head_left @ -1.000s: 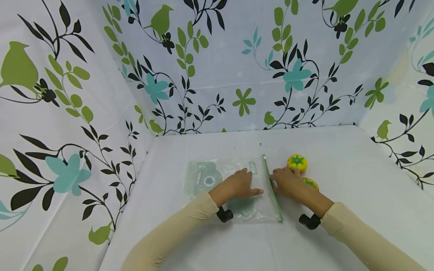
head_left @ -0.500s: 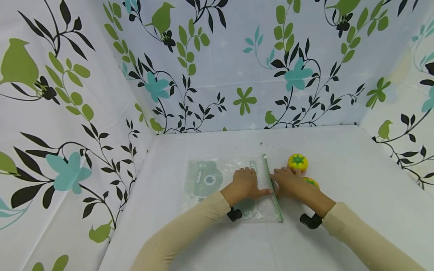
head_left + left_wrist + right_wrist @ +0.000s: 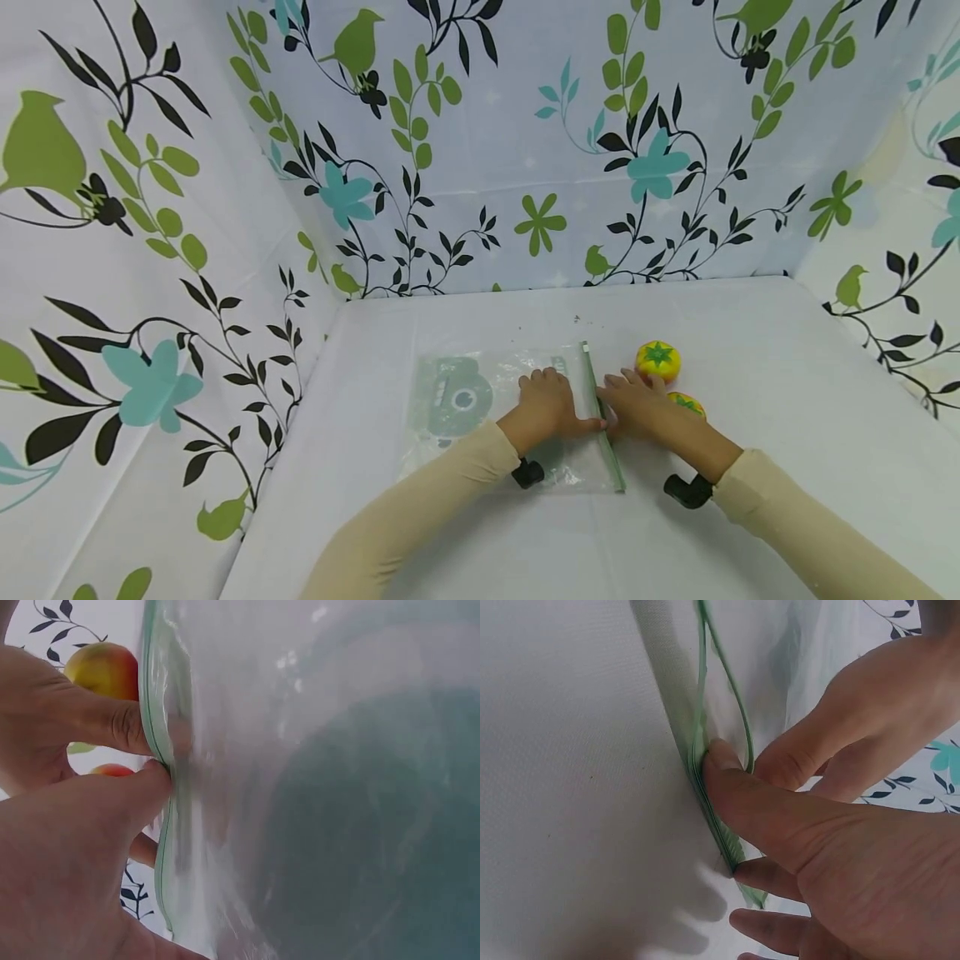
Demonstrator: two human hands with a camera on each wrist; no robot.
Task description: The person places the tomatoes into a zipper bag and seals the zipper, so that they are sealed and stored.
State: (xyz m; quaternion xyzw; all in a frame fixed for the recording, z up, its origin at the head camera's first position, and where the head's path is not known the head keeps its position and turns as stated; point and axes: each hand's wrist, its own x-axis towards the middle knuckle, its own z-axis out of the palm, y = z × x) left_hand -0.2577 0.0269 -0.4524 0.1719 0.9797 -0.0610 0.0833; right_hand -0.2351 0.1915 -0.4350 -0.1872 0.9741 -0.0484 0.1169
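A clear zip bag (image 3: 461,400) with pale green printing lies flat, its green zip edge (image 3: 611,462) toward the right. Across its top rests my left hand (image 3: 550,404), fingers forward, thumb touching the zip edge. My right hand (image 3: 637,408) holds the same edge from the other side. In the right wrist view, the two green zip strips (image 3: 741,712) stand apart, with my right thumb (image 3: 724,755) between them and other right fingers (image 3: 769,877) outside. The left thumb (image 3: 154,780) meets the strip in the left wrist view.
Two yellow-orange toy fruits with green star tops, one farther back (image 3: 658,361) and one nearer (image 3: 686,405), sit beside my right hand. The white-covered table (image 3: 480,550) is walled by leaf-and-bird printed cloth (image 3: 450,250).
My left hand has slid right across the bag, bringing its thumb to the zip edge. My right hand has stayed at that edge, nearly still. The toy fruits have not moved.
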